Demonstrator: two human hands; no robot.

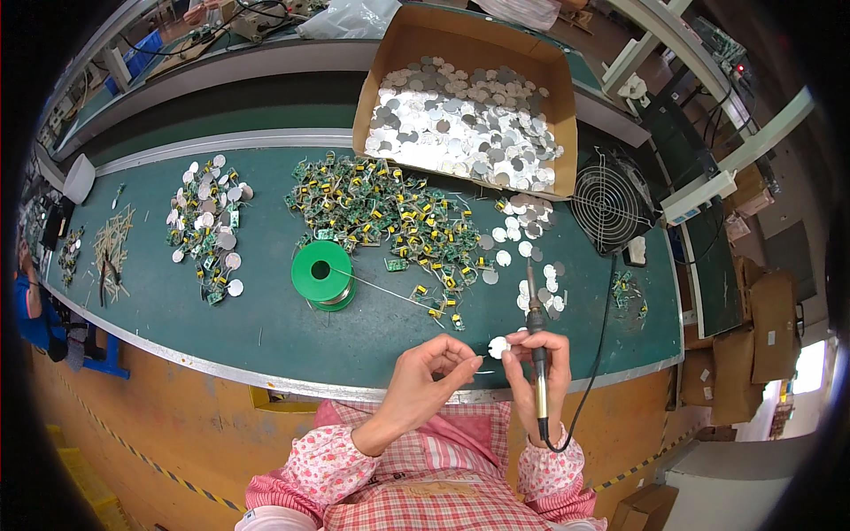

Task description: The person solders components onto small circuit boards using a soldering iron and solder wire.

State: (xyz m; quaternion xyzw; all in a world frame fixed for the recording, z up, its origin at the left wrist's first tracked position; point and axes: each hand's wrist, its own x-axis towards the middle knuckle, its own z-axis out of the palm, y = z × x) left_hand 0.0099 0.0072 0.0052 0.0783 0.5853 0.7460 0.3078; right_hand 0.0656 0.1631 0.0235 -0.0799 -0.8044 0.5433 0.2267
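My right hand (543,376) grips a soldering iron (539,354), its tip pointing up and away over the table. Between the thumb and fingertips of that same hand is a small round white disc (498,347). Just left of the disc, my left hand (423,382) is closed in a pinch; whatever sits in its fingertips is too small to make out. Beyond my left hand stands a green spool of solder wire (321,273), with a strand stretching from it toward the right. A heap of small green circuit boards with yellow parts (390,208) lies behind the spool.
A cardboard box (372,106) full of silvery discs sits at the back, beside a round fan with a wire guard (609,199). Loose discs (518,226) lie in front of it. Boards with discs (208,221) are piled at left. Another person's arm (31,283) shows far left.
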